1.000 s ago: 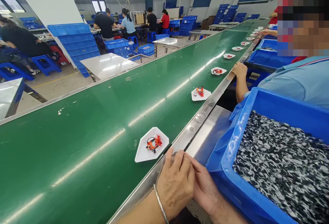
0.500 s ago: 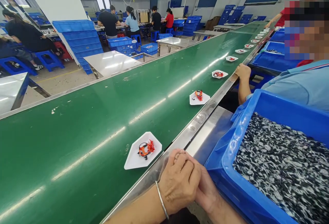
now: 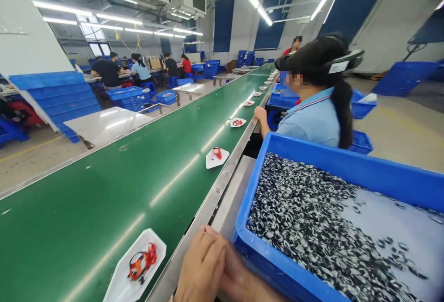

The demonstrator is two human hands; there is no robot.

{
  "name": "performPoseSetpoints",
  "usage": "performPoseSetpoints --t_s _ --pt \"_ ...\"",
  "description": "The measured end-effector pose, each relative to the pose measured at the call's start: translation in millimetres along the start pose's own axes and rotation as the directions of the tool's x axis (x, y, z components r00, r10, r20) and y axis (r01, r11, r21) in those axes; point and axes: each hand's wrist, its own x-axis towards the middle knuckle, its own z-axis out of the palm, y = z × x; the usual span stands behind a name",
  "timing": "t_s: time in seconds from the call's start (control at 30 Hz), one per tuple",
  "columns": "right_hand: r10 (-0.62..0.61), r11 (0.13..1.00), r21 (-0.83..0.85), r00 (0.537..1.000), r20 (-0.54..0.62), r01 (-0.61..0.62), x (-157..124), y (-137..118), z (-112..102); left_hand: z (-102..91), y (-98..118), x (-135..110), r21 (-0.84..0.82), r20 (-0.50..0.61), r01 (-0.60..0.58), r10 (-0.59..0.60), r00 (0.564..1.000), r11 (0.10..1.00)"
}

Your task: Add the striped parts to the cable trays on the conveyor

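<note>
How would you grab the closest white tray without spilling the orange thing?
Probably pinch the bare rim of the closest white tray, coming from its right side, beside the metal rail. That side faces the clasped left hand and right hand. The tray lies flat, with the orange-and-black piece away from the rim.

View swung right, nearest white tray (image 3: 124, 287) now cut by bottom edge, blue bin (image 3: 274, 261) newly showing its pale base (image 3: 369, 214)
</note>
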Motion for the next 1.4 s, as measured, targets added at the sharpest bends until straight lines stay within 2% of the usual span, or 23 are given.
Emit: performPoseSetpoints --t_s 0.07,0.13,0.17,0.23,0.33,0.47,0.7,0.8,0.97,1.07,1.17,1.3,1.4 --pt "0.0 0.995 0.095 0.999 0.035 -0.004 0.8 1.1 1.4 -8.6 -2.6 15.8 -0.025 0.039 0.185 -0.184 0.982 0.982" --pt "0.034 0.992 0.118 0.997 0.069 -0.042 -0.2 1.4 2.6 -20.7 -9.3 39.6 -0.008 0.149 0.373 -0.367 0.918 0.928" --pt "0.055 0.991 0.116 0.995 0.086 -0.065 -1.1 1.1 3.0 -26.4 -14.6 53.7 0.019 0.201 0.419 -0.414 0.888 0.908" --pt "0.078 0.99 0.112 0.992 0.104 -0.089 -2.6 -0.3 3.3 -33.8 -28.3 83.4 0.135 0.301 0.424 -0.444 0.844 0.896" --pt "0.083 0.991 0.097 0.992 0.097 -0.092 -3.0 -3.0 3.0 -31.7 -52.7 121.8 0.365 0.389 0.342 -0.476 0.789 0.866" --pt "0.091 0.992 0.08 0.992 0.092 -0.098 -1.5 -5.5 3.8 -12.5 -81.9 149.6 0.481 0.414 0.25 -0.469 0.78 0.84" --pt "0.106 0.991 0.07 0.991 0.084 -0.112 -1.7 -8.0 8.3 15.1 -113.6 164.4 0.595 0.51 0.082 -0.454 0.731 0.8" --pt "0.106 0.991 0.07 0.99 0.091 -0.113 -1.6 -8.5 7.8 21.2 -118.4 167.5 0.632 0.509 0.061 -0.473 0.719 0.773" --pt "0.11 0.99 0.072 0.988 0.104 -0.118 -0.3 -7.7 5.1 29.4 -119.0 162.9 0.675 0.506 0.0 -0.463 0.728 0.738" --pt "0.087 0.993 0.074 0.99 0.114 -0.096 0.3 -6.8 3.8 27.5 -117.6 155.3 0.677 0.528 -0.038 -0.449 0.721 0.735" --pt "0.079 0.994 0.068 0.989 0.127 -0.088 1.2 -6.1 3.0 16.5 -117.4 152.9 0.679 0.528 -0.042 -0.448 0.721 0.732" --pt "0.089 0.993 0.065 0.989 0.122 -0.097 2.8 -5.4 2.5 3.1 -122.8 161.7 0.699 0.435 0.038 -0.468 0.77 0.714" --pt "0.084 0.993 0.078 0.988 0.127 -0.094 2.6 -4.9 2.2 5.5 -129.7 165.7 0.676 0.394 0.094 -0.466 0.792 0.731"
